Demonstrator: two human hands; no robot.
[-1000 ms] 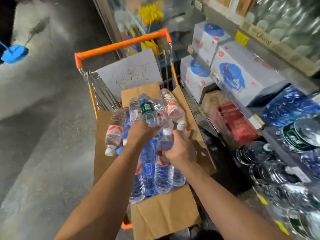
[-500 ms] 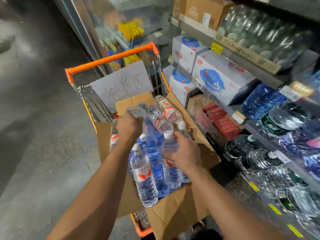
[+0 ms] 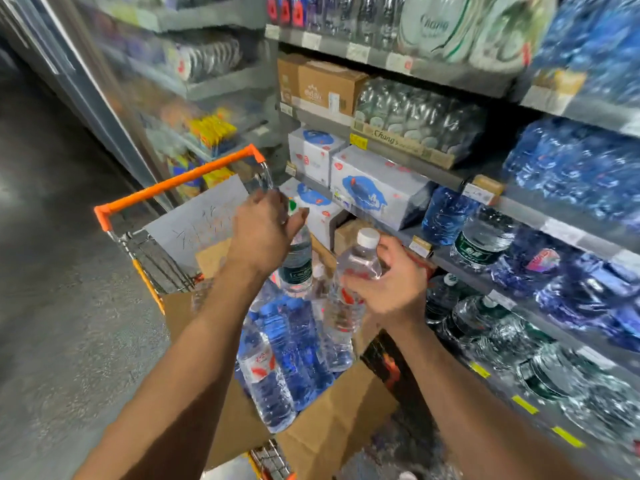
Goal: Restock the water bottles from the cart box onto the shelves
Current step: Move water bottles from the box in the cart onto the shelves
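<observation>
Two bottles being held above box (image 3: 346, 424): left hand (image 3: 263, 233) gripping green-label bottle (image 3: 296, 261), hiding its cap; right hand (image 3: 391, 285) gripping red-label bottle (image 3: 349, 289); motion blurring shelves (image 3: 519, 206).

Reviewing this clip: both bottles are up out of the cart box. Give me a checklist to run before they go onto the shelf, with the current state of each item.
1. Left hand grips a bottle: ok, fingers curl round the green-label bottle.
2. Right hand grips a bottle: ok, it holds the red-label bottle by its upper body.
3. Caps on: red-label bottle ok, white cap seated; green-label bottle cannot tell, its top is behind the hand.
4. Bottles lifted out of the cardboard box: ok, both sit above the bottles left inside.
5. Free slot on the shelves: cannot tell, the image is blurred and the rows look full.
</observation>
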